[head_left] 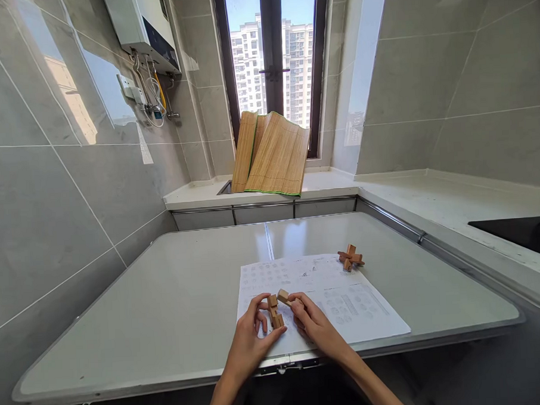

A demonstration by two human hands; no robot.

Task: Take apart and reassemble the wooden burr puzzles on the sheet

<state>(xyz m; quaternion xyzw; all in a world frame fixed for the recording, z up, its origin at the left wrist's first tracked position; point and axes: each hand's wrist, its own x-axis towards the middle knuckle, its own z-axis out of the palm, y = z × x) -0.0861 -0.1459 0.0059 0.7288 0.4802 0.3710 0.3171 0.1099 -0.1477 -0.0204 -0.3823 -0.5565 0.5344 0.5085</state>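
Near the front edge of the table, my left hand (254,330) grips notched wooden puzzle pieces (275,313) between thumb and fingers; how many are joined there I cannot tell. My right hand (314,323) pinches a lighter wooden puzzle piece (283,296), its end close to the top of the left hand's pieces. Whether they touch is unclear. Under both hands lies a white instruction sheet (307,278) printed with small diagrams. An interlocking wooden burr puzzle (350,258), darker brown and star-shaped, rests at the sheet's far right corner.
The white folding table (167,302) has a centre seam and a metal rim. Behind it runs a white counter (327,179) with a folded bamboo mat (277,154) leaning by the window. A black object (517,230) lies on the right counter. A water heater (144,32) hangs at upper left.
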